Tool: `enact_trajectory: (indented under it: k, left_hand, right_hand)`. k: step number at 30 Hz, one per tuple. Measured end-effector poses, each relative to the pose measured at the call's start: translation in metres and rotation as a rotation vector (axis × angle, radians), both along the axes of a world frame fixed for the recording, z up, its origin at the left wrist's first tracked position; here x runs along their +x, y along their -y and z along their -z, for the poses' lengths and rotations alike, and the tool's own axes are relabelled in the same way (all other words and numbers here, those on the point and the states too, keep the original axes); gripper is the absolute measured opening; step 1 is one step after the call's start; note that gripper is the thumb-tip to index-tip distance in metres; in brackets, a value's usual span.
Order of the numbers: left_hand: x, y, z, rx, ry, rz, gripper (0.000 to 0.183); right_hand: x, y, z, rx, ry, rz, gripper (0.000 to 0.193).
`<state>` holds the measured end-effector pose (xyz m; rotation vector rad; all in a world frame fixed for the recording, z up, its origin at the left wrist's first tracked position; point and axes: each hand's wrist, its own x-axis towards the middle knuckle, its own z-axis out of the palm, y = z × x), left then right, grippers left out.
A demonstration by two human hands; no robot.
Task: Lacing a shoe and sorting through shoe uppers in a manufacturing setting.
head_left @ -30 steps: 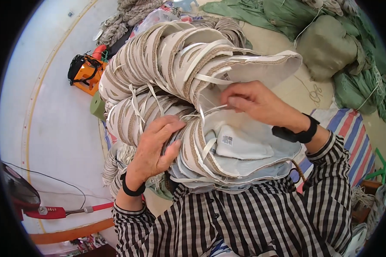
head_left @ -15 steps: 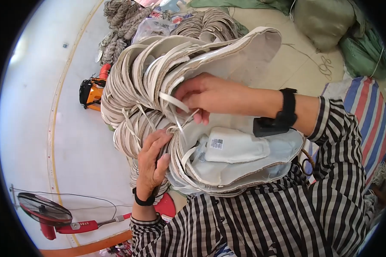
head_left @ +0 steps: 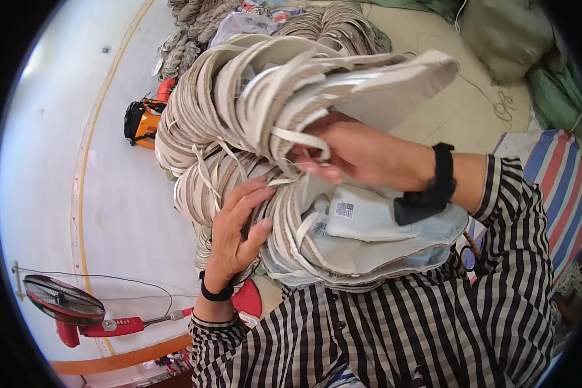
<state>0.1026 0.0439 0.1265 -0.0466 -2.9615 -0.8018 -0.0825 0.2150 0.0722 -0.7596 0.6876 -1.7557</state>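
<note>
In front of me is a thick bundle of beige-grey shoe uppers (head_left: 207, 103), nested one inside another, with thin pale straps hanging off their edges. My right hand (head_left: 343, 149) reaches into the bundle from the right, its fingers closed on the edge of an upper beside a loose strap (head_left: 301, 140). My left hand (head_left: 237, 226) lies against the lower uppers, fingers stretched along them and thumb apart. Close to my body, more uppers (head_left: 362, 262) lean with their pale insides showing, and a padded tongue (head_left: 375, 216) carries a printed label. The right fingertips are partly hidden.
A red fan (head_left: 81, 310) stands at the left by a white wall. Beyond the bundle lie an orange and black device (head_left: 142, 123), another stack of uppers (head_left: 333, 29) and grey yarn-like coils (head_left: 204, 19). Sacks (head_left: 507, 39) and a striped bag (head_left: 553, 168) sit at the right.
My right hand has moved right and slightly down, with the gripped upper and strap. The top uppers now lean farther right. My left hand has shifted slightly up, its fingers more stretched.
</note>
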Motion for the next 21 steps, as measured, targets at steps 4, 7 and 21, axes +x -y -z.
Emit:
enact_trajectory:
  k: [4,7,21]
  left_hand:
    - [0.003,-0.002,-0.004,0.047,0.012,0.005,0.04]
    - [0.009,-0.003,-0.005,0.095,-0.028,0.006,0.038]
    - [-0.048,-0.023,-0.042,-0.362,-0.486,0.233,0.057]
  right_hand:
    - [0.015,-0.028,0.001,0.188,0.143,-0.024,0.02]
    - [0.023,-0.043,0.004,0.129,-0.177,0.084,0.021]
    - [0.035,-0.023,-0.025,0.249,-0.144,0.026,0.027]
